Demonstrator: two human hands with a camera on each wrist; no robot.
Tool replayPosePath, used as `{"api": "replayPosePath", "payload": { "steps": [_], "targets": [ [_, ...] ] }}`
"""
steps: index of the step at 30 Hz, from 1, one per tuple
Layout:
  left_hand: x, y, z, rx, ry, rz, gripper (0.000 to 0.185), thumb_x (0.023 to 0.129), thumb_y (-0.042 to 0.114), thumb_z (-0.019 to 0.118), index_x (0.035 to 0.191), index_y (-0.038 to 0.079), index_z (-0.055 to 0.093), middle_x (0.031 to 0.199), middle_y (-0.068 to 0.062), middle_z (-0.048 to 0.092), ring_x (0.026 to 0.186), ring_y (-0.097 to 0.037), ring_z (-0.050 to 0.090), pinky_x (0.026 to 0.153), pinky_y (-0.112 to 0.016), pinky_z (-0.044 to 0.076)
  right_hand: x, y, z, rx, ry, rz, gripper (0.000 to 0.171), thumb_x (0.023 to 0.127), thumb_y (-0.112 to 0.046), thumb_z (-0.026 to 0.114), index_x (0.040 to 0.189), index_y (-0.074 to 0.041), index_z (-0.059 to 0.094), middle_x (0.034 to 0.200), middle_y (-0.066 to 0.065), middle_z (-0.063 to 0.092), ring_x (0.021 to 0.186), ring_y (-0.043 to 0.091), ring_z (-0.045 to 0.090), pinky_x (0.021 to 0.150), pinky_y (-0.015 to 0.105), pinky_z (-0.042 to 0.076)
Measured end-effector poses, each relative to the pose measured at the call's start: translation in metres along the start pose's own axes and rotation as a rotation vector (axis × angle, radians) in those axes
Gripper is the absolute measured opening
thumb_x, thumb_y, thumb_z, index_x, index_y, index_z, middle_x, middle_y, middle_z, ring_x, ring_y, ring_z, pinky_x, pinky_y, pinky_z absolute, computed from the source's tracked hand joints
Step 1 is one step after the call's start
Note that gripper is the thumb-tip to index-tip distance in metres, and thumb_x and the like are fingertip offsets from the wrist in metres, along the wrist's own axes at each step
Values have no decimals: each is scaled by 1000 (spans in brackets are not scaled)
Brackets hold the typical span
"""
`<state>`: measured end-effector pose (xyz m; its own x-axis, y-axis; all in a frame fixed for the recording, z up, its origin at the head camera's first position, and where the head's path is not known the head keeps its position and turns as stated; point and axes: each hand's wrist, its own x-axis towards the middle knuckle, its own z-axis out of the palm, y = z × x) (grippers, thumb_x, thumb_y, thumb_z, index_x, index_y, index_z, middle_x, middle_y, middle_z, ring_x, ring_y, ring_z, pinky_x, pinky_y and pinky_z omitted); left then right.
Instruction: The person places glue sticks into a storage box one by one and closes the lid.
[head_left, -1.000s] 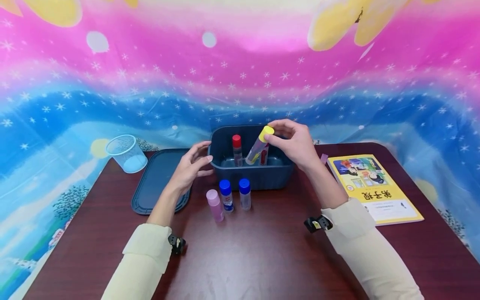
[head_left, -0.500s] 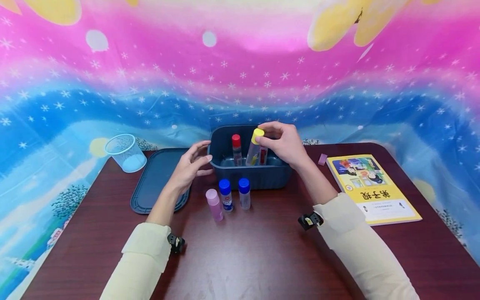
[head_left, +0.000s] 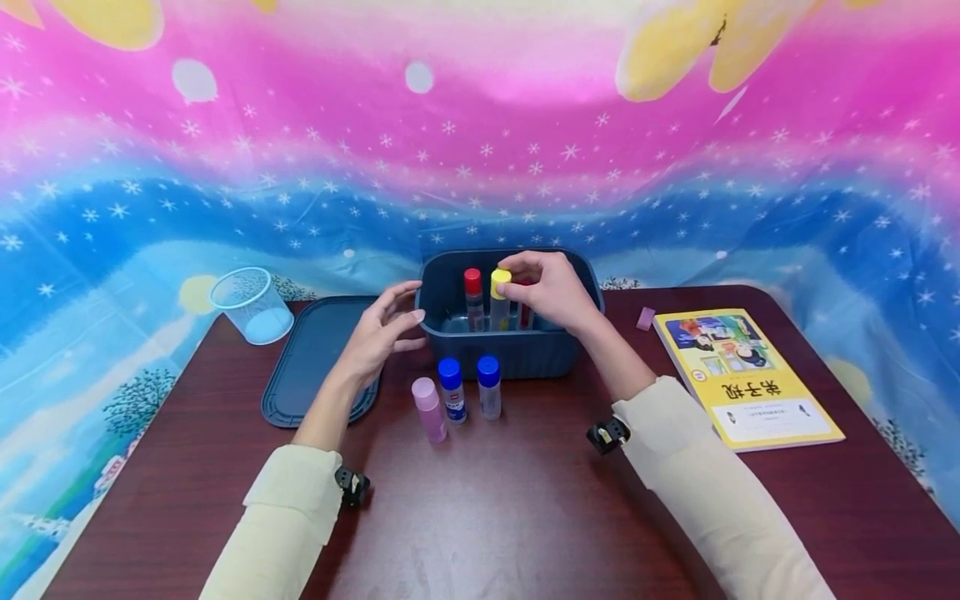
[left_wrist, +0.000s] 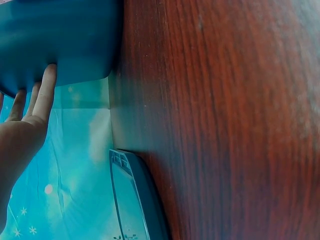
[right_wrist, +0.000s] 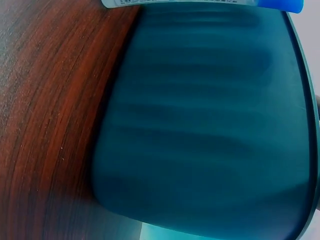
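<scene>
In the head view, my right hand (head_left: 553, 290) pinches the yellow cap of a glue stick (head_left: 499, 308), which stands upright inside the dark blue bin (head_left: 517, 357). A red-capped glue stick (head_left: 472, 298) is just left of it in the bin, and another red one (head_left: 526, 315) is partly hidden behind my right hand. My left hand (head_left: 381, 329) touches the bin's left end with extended fingers, seen also in the left wrist view. In front of the bin stand a pink glue stick (head_left: 430, 412) and two blue-capped ones, one labelled (head_left: 453, 400), one clear (head_left: 490, 392).
A dark lid (head_left: 315, 358) lies left of the bin, beside a light-blue mesh pen cup (head_left: 255, 312). Over on the right are a yellow book (head_left: 750, 375) and a small purple block (head_left: 645, 318). A patterned cloth (head_left: 480, 167) hangs behind the wooden table (head_left: 510, 517).
My right hand has moved left and down with the yellow-capped glue stick, which has gone from tilted to upright beside the red-capped one. My left hand has stayed at the bin.
</scene>
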<state>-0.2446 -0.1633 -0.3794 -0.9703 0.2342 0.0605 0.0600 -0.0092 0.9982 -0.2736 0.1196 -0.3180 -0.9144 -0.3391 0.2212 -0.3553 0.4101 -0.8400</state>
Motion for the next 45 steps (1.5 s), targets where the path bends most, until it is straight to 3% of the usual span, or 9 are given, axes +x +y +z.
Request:
{"api": "replayPosePath", "payload": {
  "steps": [14, 45],
  "targets": [
    [0, 1, 0, 10, -2, -3, 57, 103, 21, 60, 155, 11, 39, 155, -14, 40, 138, -35, 43, 95, -59, 51, 5, -1, 2, -65, -88, 54, 33, 95, -8, 72, 126, 1, 67, 118, 16, 69, 107, 27, 67, 91, 40, 57],
    [-1, 1, 0, 10, 0, -1, 58, 103, 22, 60, 155, 11, 38, 155, -14, 40, 138, -36, 44, 95, -59, 51, 12, 2, 5, -128, -95, 138, 30, 95, -5, 71, 125, -2, 70, 123, 16, 68, 113, 28, 66, 94, 40, 56]
  ]
}}
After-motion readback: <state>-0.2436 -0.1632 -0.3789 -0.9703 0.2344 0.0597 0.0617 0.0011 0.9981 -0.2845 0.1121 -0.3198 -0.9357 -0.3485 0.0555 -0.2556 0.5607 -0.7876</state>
